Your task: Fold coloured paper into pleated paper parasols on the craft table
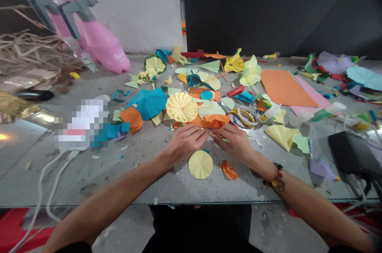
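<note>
2 hands | left hand (185,143) half-curled, hold unclear | right hand (234,143) touching 1 sideways yellow paper scrap (221,138), grip unclear | 1 pleated paper disc (200,164) just below

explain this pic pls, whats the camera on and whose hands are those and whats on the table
There is no machine here. This one picture comes from a camera worn on a person's head, looking forward and down, so the arms at the bottom are that person's own. Their left hand and right hand meet over a small piece of yellow paper, mostly hidden by the fingers. The grey table holds many paper cut-outs, including a pleated yellow paper disc and an orange paper scrap, plus rolls of tape.
</note>
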The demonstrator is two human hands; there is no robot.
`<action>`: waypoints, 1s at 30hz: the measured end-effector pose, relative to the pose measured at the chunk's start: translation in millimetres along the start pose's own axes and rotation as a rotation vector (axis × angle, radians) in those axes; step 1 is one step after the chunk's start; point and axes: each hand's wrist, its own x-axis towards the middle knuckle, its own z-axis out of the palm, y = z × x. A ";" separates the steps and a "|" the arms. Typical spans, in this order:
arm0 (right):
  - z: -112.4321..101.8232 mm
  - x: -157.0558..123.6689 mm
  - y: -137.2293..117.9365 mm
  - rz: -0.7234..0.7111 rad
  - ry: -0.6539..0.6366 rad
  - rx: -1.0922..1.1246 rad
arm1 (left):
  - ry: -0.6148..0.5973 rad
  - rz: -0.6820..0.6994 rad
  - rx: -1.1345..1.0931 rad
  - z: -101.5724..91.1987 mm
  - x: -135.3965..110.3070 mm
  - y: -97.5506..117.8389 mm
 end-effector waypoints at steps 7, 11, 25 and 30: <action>-1.6 0.5 -1.8 -0.018 -0.001 0.003 | 0.012 0.011 0.007 2.3 -0.6 0.2; -2.7 2.7 -1.3 0.028 0.008 0.096 | 0.056 0.029 0.046 1.2 0.3 -0.4; -0.2 -0.3 -0.8 0.059 -0.021 0.094 | 0.038 0.025 -0.005 4.4 -2.5 -3.1; -1.5 1.2 -0.2 0.087 -0.031 0.106 | 0.054 0.044 0.003 3.2 -0.9 -3.6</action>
